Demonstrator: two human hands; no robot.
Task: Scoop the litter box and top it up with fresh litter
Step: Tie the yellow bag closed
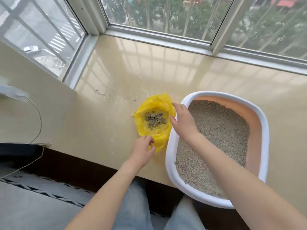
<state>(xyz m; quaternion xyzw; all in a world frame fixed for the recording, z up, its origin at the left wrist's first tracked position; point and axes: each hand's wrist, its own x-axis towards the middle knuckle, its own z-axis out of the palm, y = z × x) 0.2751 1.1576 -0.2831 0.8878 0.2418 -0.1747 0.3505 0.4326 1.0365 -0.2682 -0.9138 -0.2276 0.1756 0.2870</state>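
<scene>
Jeans (pixel 132 211) at bottom centre; above them our left hand (pixel 143 151) is pinching the bag (pixel 153 137) rim, our right hand (pixel 183 120) reaching open over it. Clumps (pixel 155 120) are lying bagged beside the box (pixel 169 163) at right; we are judging scooping done, topping-up left.

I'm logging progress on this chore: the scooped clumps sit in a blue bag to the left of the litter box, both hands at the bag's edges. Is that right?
Not quite: the head view shows the bag is yellow, not blue. The rest holds: clumps lie inside it, left of the litter box, with the left hand and right hand at its edges.
</scene>
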